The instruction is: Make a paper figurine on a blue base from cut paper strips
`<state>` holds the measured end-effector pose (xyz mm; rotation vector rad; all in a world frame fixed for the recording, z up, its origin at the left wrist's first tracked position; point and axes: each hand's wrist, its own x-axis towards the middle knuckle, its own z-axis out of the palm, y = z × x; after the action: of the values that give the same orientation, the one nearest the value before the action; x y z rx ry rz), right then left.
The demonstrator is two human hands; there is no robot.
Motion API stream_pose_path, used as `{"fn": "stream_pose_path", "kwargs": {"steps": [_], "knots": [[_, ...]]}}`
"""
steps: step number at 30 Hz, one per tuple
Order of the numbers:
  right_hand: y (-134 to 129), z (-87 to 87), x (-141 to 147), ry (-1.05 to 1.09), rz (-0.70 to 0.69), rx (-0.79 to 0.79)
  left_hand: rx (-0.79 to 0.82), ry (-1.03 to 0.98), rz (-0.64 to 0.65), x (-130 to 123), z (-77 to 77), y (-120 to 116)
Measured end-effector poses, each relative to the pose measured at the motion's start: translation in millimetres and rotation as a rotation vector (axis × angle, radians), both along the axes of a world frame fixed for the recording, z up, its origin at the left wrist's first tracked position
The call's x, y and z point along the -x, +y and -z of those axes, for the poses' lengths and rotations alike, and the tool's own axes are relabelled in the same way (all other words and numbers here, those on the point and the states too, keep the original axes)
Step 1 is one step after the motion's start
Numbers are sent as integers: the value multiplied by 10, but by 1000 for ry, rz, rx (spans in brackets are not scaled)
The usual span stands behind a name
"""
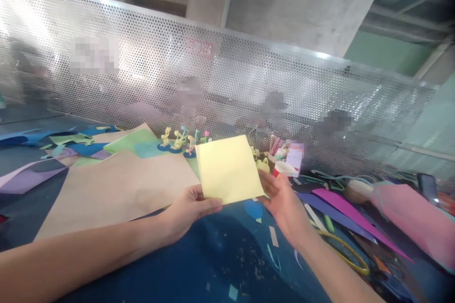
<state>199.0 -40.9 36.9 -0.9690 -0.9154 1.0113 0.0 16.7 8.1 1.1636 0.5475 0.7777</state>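
Observation:
A pale yellow sheet of paper (230,169) is held up above the blue table, its broad face toward me. My left hand (192,210) pinches its lower left corner, thumb in front and fingers behind. At the right edge of the sheet is my right hand (280,201), palm turned inward, fingers apart and their tips beside or behind the paper. Whether those fingertips touch it is hard to tell.
A large beige sheet (121,189) lies at the left, near colored paper scraps. Small paper figures (177,139) stand behind. At right are a magenta strip (350,210), a yellow ring (346,251), a pink bundle (415,213) and a phone (427,188). A perforated metal screen (227,80) rises behind.

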Motion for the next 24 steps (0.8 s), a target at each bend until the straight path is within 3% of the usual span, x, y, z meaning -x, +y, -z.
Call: {"fn": "stream_pose_path", "kwargs": {"steps": [4, 8, 24], "knots": [[-51, 5, 60, -67, -134, 108, -27, 1, 71, -8, 32, 37], [-50, 65, 60, -218, -91, 215, -39, 59, 114, 0, 24, 39], [-47, 107, 75, -431, 104, 139, -14, 97, 146, 21, -55, 6]]}}
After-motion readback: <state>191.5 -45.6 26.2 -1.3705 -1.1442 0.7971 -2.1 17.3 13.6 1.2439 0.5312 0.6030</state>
